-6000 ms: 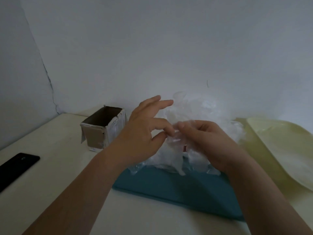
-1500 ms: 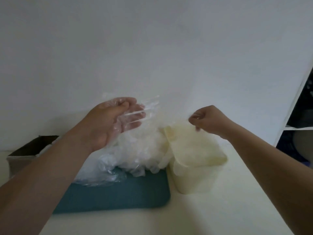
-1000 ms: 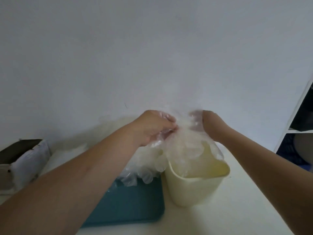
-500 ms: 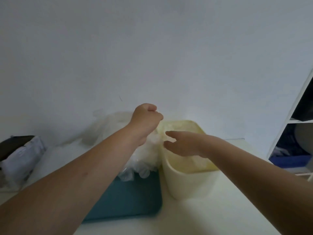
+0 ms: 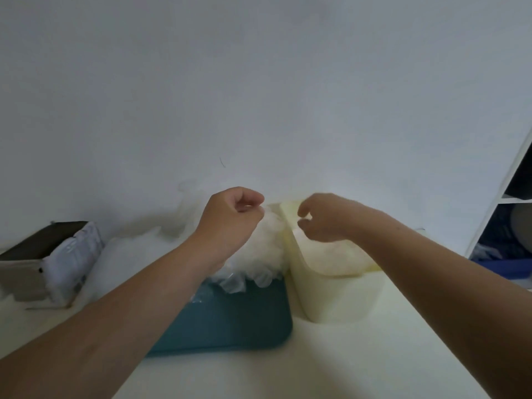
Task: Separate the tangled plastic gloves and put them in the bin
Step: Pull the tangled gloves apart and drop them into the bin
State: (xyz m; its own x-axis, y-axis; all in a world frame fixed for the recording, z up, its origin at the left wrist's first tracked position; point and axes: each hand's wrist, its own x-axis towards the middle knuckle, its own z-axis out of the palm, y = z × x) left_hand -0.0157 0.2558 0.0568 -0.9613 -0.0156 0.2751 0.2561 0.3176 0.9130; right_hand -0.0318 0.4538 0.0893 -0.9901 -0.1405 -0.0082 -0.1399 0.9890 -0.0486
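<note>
**Operator:** Where are my hands?

**Describer:** Your left hand (image 5: 230, 216) is raised over the pile of gloves (image 5: 259, 246). Its fingers are curled into a fist, with the thumb tip against the forefinger. A faint pale glint sits at that pinch. The film is so clear that I cannot tell whether you have a glove there. Your right hand (image 5: 324, 218) hovers over the left side of the bin (image 5: 336, 295). Its fingers are loosely bent, thumb and fingertips apart, and I see nothing between them.

**Operator:** Where are the gloves in relation to that?

**Describer:** The pile is a white, crumpled heap that shows just below and to the right of your left fist. It lies on the far end of a teal tray (image 5: 230, 321), and its right edge is against the bin's left wall. The bin is pale yellow and upright, just beside the tray on its right. Inside it, below your right hand, lies pale crumpled film (image 5: 331, 254) that looks like more gloves.

**Operator:** What else is around?

**Describer:** A cardboard box (image 5: 34, 263), open at the top, stands well to the left on the pale table (image 5: 259, 375). A white shelf (image 5: 515, 197) shows at the right edge.
</note>
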